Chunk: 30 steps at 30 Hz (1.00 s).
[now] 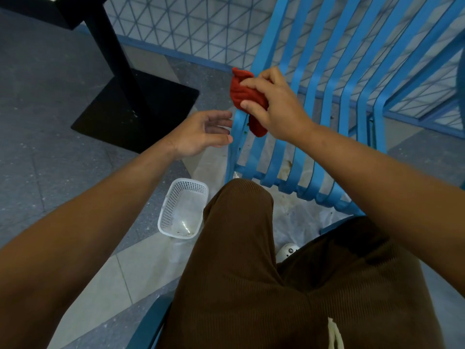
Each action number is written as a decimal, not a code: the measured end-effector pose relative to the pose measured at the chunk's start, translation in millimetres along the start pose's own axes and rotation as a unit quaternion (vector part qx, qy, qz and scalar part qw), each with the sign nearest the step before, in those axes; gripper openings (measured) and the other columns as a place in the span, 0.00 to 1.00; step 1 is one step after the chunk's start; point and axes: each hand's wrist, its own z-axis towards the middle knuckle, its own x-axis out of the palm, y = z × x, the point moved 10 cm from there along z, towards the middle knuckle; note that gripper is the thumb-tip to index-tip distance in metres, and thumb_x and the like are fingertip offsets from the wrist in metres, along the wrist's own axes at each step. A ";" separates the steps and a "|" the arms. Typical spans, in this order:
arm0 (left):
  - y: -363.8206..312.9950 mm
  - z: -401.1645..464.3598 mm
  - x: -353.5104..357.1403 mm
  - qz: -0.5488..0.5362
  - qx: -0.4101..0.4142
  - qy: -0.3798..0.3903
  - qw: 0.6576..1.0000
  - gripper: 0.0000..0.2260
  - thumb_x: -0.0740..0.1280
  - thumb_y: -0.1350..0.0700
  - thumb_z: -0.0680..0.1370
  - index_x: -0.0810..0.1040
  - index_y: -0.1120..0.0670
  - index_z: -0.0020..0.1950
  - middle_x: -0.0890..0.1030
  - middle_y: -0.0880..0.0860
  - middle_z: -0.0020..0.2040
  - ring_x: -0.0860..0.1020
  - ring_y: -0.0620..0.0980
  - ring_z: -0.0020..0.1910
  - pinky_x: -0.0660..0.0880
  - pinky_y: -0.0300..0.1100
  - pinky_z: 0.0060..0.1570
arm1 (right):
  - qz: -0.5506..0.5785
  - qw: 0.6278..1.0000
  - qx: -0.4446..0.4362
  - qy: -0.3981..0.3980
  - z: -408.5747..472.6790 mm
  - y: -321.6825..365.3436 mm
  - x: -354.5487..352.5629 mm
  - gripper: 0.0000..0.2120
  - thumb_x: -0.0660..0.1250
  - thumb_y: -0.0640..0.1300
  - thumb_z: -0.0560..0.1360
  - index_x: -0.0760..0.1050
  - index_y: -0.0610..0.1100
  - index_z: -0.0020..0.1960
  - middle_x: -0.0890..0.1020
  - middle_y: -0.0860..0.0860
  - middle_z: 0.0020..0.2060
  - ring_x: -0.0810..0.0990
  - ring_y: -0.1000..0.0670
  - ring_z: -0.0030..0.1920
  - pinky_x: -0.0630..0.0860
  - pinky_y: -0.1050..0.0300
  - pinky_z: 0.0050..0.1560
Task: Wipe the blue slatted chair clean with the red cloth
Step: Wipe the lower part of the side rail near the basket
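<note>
The right hand reaches fwd w/ the forearm coming in from the lower right, wrist bent a bit, back of hand up – fingers and thumb curled round the red cloth, which is bunched up and pressed against the leftmost slats of the blue slatted chair, about where the backrest curves into the seat. A tail of the cloth hangs down below the hand, between the slats. The left hand is held out beside the chair's left edge, palm turned toward the right, fingers loosely spread and relaxed, holding nothing; fingertips just beside the outer slat, can't tell if they touch it. The two hands are near each other but apart. Brownish stains show on the seat slats toward the front edge. The person's legs in brown corduroy trousers fill the lower middle, one knee raised close to the seat's front. On the floor left of the knee lies a white plastic basket, on clear plastic sheeting. Further left – the black base of a pedestal surface. Behind the chair, a blue lattice fence.
</note>
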 end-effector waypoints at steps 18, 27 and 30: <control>7.8 -9.2 -2.6 -0.039 0.009 -0.052 0.998 0.24 0.72 0.61 0.78 0.72 0.59 0.73 0.80 0.54 0.66 0.81 0.50 0.64 0.81 0.50 0.59 | -0.002 0.999 0.022 -0.030 -23.2 -3.2 0.1 0.21 0.70 0.51 0.78 0.77 0.48 0.70 0.71 0.51 0.53 0.73 0.53 0.54 0.72 0.61 0.58; 5.4 -22.7 9.3 -0.019 0.044 -0.130 0.990 0.12 0.67 0.52 0.82 0.78 0.49 0.66 0.84 0.45 0.56 0.82 0.43 0.57 0.80 0.41 0.48 | -0.063 0.996 -0.014 0.063 -61.1 15.2 31.8 0.21 0.71 0.50 0.77 0.75 0.49 0.69 0.77 0.47 0.58 0.78 0.46 0.55 0.77 0.48 0.56; 1.9 -30.8 11.4 -0.042 0.051 -0.203 0.977 0.08 0.66 0.52 0.83 0.80 0.48 0.61 0.84 0.39 0.45 0.81 0.37 0.48 0.79 0.39 0.45 | 0.057 0.996 0.073 -0.016 -62.1 10.3 16.4 0.20 0.75 0.51 0.73 0.73 0.43 0.59 0.78 0.54 0.50 0.77 0.56 0.44 0.74 0.63 0.46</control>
